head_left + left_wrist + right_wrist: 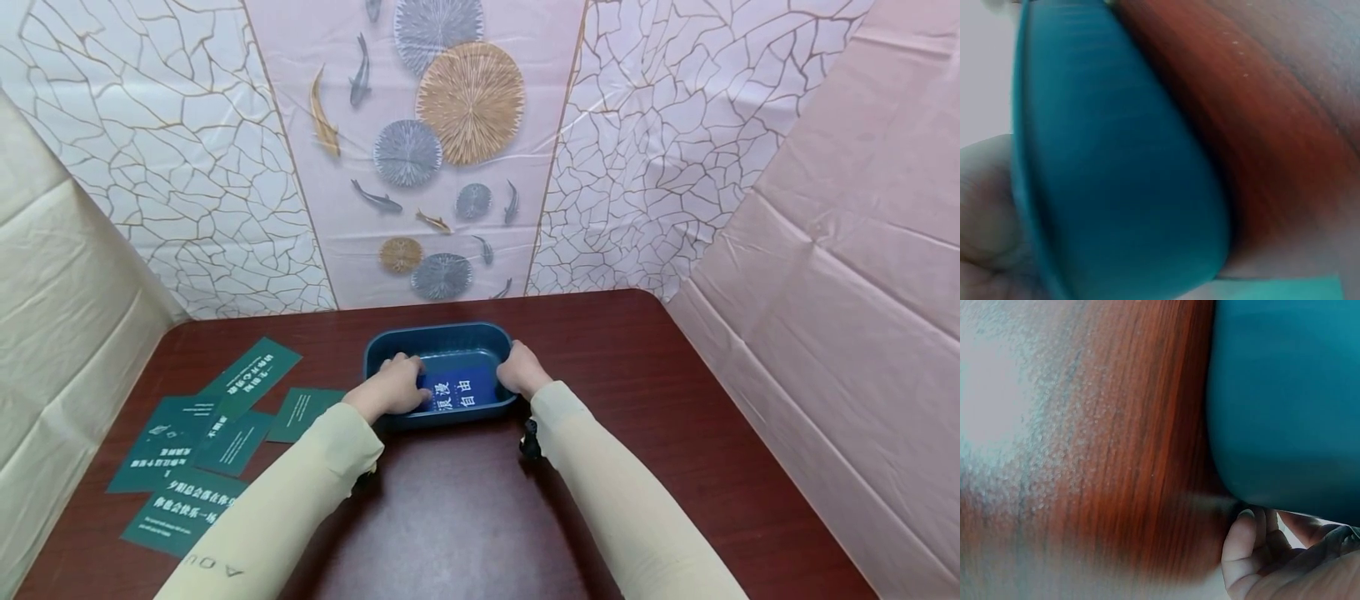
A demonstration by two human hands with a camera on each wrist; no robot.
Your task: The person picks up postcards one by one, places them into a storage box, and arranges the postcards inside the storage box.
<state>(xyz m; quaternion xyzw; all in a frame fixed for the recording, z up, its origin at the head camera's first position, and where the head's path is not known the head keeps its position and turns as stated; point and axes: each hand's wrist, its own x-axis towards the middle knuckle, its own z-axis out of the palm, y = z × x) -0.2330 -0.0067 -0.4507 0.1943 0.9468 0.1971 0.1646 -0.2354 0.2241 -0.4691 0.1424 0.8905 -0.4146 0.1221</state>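
A dark blue-green oblong tray (442, 333) stands on the table, its outer wall filling much of both wrist views. On its floor lies a blue card (480, 387) with white characters. My left hand (390, 383) reaches over the tray's near left side; its thumb is at the card's left edge and its other fingers are bent inside. Whether it pinches the card I cannot tell. My right hand (522, 369) grips the right end of the tray, its fingers (1240, 537) curled against the outer wall in the right wrist view.
Several dark green cards with white print, including a long card (251, 375) and a smaller card (303, 414), lie left of the tray, some overlapping. The red-brown table (465, 508) meets a patterned cloth backdrop (420, 208) at the back. Plain pale cloth hangs at both sides.
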